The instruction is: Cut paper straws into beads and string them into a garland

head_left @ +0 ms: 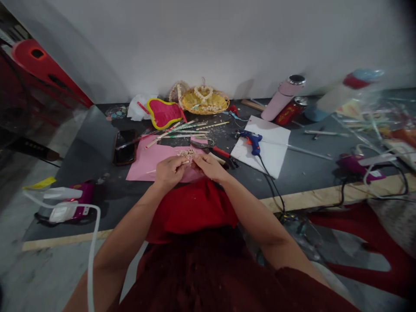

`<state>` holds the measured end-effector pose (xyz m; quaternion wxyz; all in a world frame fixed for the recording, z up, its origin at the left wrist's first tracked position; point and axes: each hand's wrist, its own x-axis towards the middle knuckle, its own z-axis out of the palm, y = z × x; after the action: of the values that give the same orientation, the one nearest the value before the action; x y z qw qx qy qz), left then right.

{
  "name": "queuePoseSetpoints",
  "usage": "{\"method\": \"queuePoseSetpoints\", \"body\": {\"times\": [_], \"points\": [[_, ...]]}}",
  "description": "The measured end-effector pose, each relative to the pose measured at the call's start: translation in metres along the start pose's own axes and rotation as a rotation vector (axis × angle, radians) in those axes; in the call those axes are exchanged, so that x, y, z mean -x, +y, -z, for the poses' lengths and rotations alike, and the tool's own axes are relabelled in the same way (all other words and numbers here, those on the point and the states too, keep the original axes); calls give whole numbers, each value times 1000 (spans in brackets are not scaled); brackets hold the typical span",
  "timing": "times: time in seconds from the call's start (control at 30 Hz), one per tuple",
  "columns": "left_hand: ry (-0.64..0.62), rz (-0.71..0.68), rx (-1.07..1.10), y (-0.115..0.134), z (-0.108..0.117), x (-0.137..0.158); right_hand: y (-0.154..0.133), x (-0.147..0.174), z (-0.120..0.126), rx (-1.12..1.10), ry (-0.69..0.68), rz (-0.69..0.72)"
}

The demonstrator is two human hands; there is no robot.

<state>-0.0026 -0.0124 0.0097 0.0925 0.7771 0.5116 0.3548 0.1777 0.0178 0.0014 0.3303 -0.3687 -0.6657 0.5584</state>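
My left hand and my right hand meet over a pink sheet near the table's front edge. Fingers of both are pinched together; a small pale piece shows at the left fingertips, too small to name. Whether the right fingers hold that same piece is hidden. Just beyond the fingertips lies a cluster of small beige pieces. Pliers with red handles rest to the right of it. Behind are several patterned paper straws or sticks, loosely piled.
A blue glue gun lies on a white board, its cord running over the front edge. A phone sits left. Farther back stand a yellow basket, a pink flask and a red can. Purple devices flank both sides.
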Motion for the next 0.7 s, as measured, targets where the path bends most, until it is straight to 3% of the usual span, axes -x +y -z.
{"method": "queuePoseSetpoints", "body": {"times": [0.1,0.17,0.37,0.57,0.7], "points": [[39,60,-61,-8,2,-1,4,-3,8,323,258,140],[52,101,-85,-13,3,-1,8,-5,12,492,327,174],[24,136,-122,-16,2,-1,15,-8,13,871,216,191],[11,118,-131,-17,-2,-1,14,-11,10,1032,172,31],[-9,136,-137,-15,-2,-2,12,-14,5,1133,146,21]]}}
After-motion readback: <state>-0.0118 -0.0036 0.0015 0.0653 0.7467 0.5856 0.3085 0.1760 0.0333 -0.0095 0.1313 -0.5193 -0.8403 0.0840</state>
